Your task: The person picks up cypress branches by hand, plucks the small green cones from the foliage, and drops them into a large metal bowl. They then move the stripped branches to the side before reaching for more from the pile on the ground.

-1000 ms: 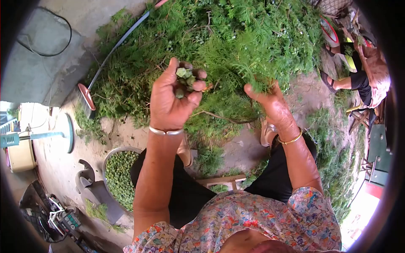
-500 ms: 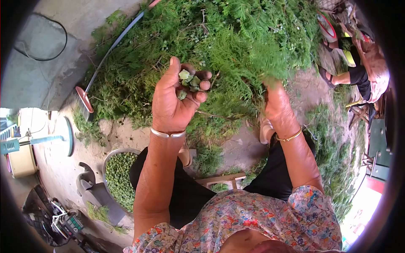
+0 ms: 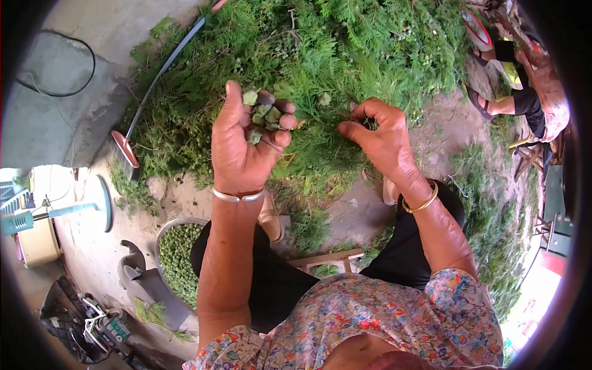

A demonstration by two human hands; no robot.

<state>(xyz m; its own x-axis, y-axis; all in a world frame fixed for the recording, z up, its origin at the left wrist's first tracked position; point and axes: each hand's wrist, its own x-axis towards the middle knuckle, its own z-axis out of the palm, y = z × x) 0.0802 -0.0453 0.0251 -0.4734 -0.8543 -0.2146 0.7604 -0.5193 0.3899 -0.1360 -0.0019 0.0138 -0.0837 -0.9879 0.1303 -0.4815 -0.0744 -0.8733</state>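
Observation:
My left hand [image 3: 246, 145] is cupped palm up over the cut branches, its fingers curled around several small pale-green cones [image 3: 262, 115]. To its right, my right hand [image 3: 385, 139] has thumb and forefinger pinched together at the tip of a feathery evergreen sprig [image 3: 330, 145], which is blurred and spreads left below the fingers. A single pale-green cone [image 3: 324, 98] shows among the foliage between the hands. Beyond both hands spreads a large heap of cut evergreen branches [image 3: 296, 55].
A round basin [image 3: 179, 262] full of green cones stands by my left knee. A broom [image 3: 126, 154] leans on the heap's left edge. A teal fan [image 3: 102, 203] stands at far left, a low wooden stool [image 3: 327, 259] between my legs. Another person [image 3: 542, 105] sits at right.
My right hand has moved left, toward my left hand, and turned; the leafy branch it held at upper right no longer shows in it. My left hand shifted slightly left, still holding the cones.

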